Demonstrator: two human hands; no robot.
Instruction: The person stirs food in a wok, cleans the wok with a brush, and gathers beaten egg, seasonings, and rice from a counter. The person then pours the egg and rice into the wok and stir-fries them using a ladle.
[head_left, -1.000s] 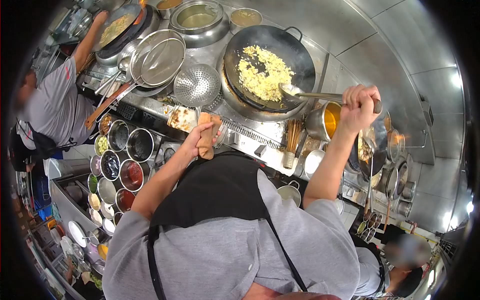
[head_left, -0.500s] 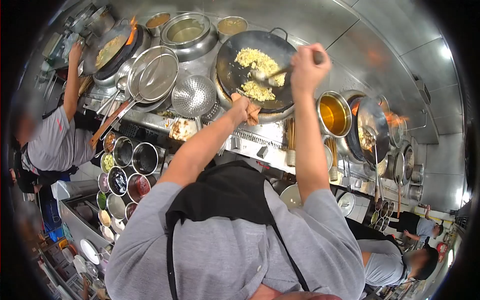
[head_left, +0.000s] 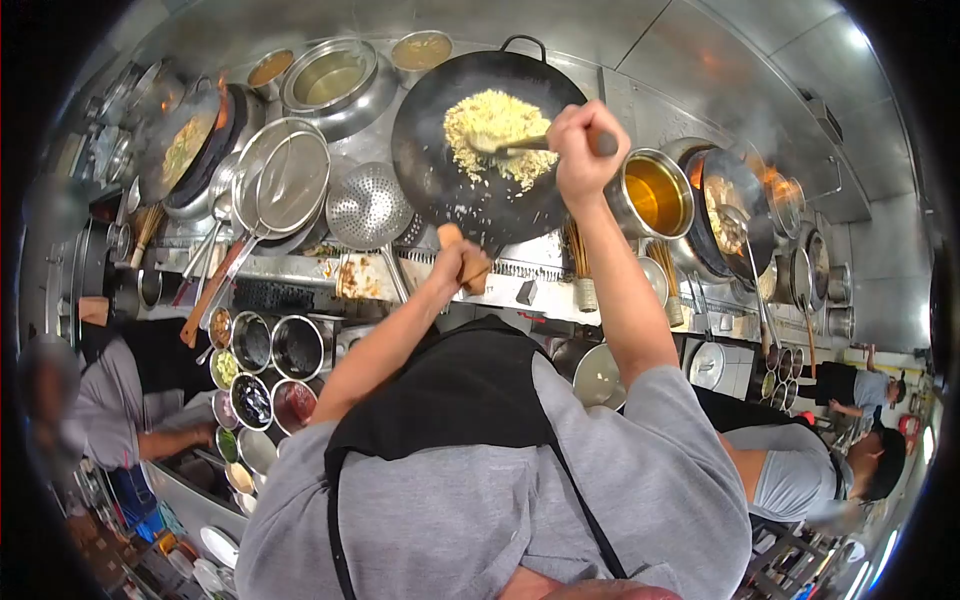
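A large black wok (head_left: 425, 175) holds yellow egg fried rice (head_left: 495, 110), with loose grains scattered down its near side. My left hand (head_left: 463, 270) is closed round the wok's near edge or handle through a folded brown cloth (head_left: 452, 238); the exact grip is hidden. In my right hand (head_left: 590, 150) is a ladle (head_left: 525, 147), gripped by its wooden handle end. The ladle's bowl lies in the rice, slightly blurred.
Beside the wok on the right stands a pot of amber oil (head_left: 655, 195), then another wok (head_left: 730, 205) near flames. Left are a perforated skimmer (head_left: 370, 205) and mesh strainers (head_left: 282, 175). A co-worker's arm (head_left: 178, 442) reaches toward several ingredient tins (head_left: 297, 345).
The wok has come toward me and off its burner ring, my left hand moving with it. The rice has gathered into one mass. The left co-worker's arm has dropped from the far wok to the tins.
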